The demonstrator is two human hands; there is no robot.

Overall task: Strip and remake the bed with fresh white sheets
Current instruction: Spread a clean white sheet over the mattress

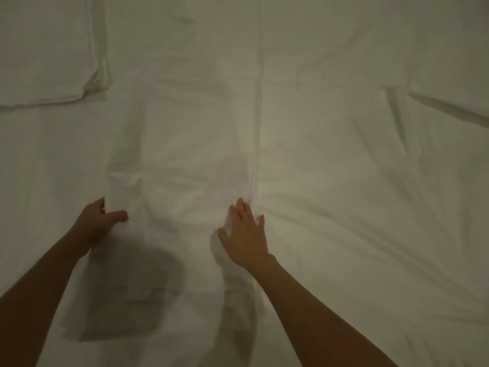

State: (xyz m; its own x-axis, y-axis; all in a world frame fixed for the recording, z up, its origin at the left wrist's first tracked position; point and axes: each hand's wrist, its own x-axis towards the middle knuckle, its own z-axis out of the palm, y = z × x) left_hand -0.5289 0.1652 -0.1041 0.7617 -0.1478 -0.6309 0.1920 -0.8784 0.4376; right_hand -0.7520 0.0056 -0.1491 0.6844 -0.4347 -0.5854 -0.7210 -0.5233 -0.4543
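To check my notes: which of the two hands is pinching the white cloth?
The left hand: its thumb and fingers pinch the folded cloth's edge. The right hand lies flat, fingers straight.

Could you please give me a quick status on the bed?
Left hand grips folded sheet edge. Right hand flat, pressing its other edge. Pillow at far left. Nothing in the way.

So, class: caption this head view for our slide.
Left hand grips folded white sheet; right hand presses it flat.
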